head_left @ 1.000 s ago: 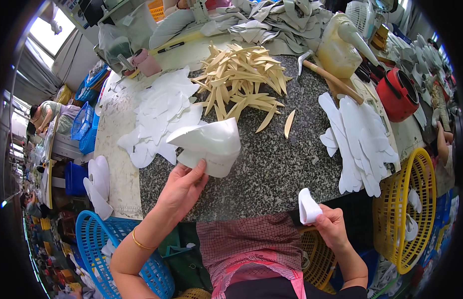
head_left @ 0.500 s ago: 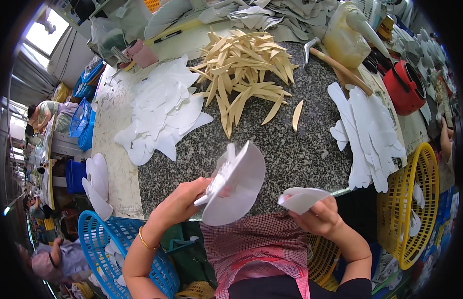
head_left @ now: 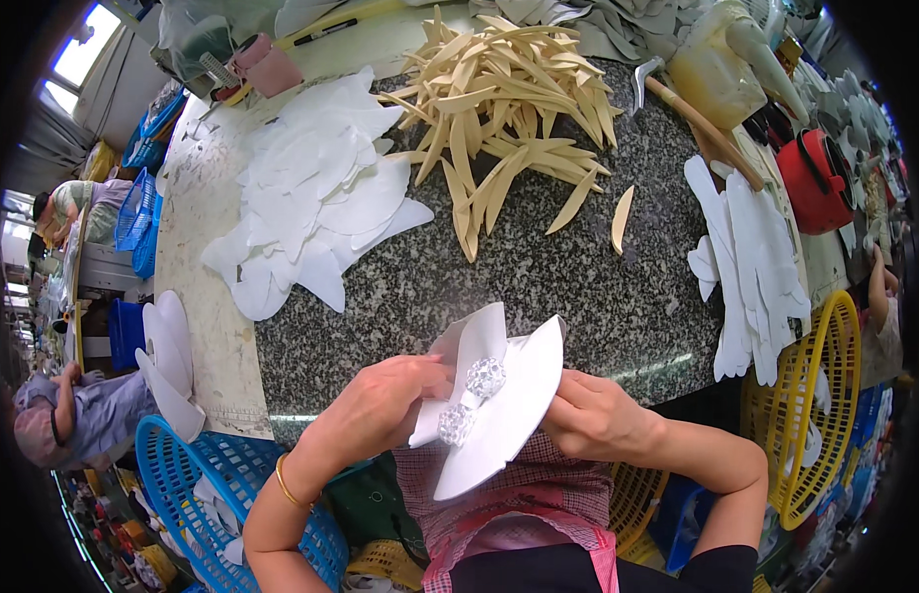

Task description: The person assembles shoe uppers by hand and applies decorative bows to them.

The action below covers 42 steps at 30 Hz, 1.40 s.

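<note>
In front of my apron, both hands hold a white curved piece [head_left: 527,393] that looks like a shoe upper. Two round, glittering ornaments [head_left: 485,377] sit on it, one higher than the other. My left hand [head_left: 395,390] is closed on its left side, with the fingertips partly hidden behind an upright white flap [head_left: 479,334]. At the opposite edge, my right hand [head_left: 593,410] pinches the piece between thumb and fingers. Whether the flap is a separate sheet I cannot tell.
Beyond my hands, beige crescent strips [head_left: 519,109] lie heaped on a speckled stone slab [head_left: 400,296]. White cut pieces [head_left: 316,188] are piled left, more [head_left: 746,267] right. A wooden-handled hammer [head_left: 702,124] lies near a red container [head_left: 813,178]. Blue [head_left: 173,474] and yellow baskets [head_left: 776,425] flank me.
My right hand has moved left with its smaller white piece to meet the one in my left hand. The larger piece has turned, bringing its glittering ornaments into view. The whole view has shifted slightly.
</note>
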Available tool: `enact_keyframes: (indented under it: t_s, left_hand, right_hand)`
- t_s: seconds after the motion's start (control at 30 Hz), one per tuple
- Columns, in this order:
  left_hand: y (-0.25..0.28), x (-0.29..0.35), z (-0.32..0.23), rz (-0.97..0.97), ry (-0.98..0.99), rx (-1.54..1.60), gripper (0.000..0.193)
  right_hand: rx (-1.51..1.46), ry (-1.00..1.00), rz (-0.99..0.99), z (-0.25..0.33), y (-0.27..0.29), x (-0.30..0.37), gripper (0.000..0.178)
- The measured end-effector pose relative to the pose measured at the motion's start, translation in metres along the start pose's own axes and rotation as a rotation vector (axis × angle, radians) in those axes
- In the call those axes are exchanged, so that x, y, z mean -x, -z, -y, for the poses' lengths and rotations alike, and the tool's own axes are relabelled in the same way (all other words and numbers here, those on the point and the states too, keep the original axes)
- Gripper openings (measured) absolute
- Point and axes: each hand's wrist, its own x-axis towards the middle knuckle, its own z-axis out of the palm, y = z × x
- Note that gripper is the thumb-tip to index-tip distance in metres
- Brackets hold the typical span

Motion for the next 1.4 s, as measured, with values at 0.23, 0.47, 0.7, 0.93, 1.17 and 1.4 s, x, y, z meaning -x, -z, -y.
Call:
enact_keyframes:
  t_s: [0.23, 0.47, 0.7, 0.93, 1.17, 1.4]
  left_hand:
    - [0.0, -0.005, -0.001, 0.02, 0.011, 0.024, 0.023]
    - [-0.001, 0.001, 0.006, 0.103, 0.105, 0.03, 0.03]
    - [-0.003, 0.003, 0.005, 0.106, 0.142, 0.027, 0.026]
    - [0.0, -0.003, -0.005, 0.125, 0.171, 0.064, 0.028]
    - [-0.003, 0.012, 0.007, 0.123, 0.253, 0.081, 0.038]
    - [-0.001, 0.005, -0.007, 0.144, 0.266, 0.079, 0.039]
  right_hand:
    - [-0.015, -0.051, 0.089, 0.003, 0.008, -0.006, 0.038]
    - [0.01, -0.048, 0.081, 0.003, 0.007, -0.007, 0.039]
    - [-0.023, -0.055, 0.036, 0.002, 0.002, -0.005, 0.036]
    - [-0.039, -0.141, 0.044, 0.01, 0.0, -0.001, 0.046]
    - [0.23, -0.16, 0.029, 0.02, -0.006, 0.009, 0.068]
    - [0.262, -0.322, 0.023, 0.031, -0.01, 0.021, 0.082]
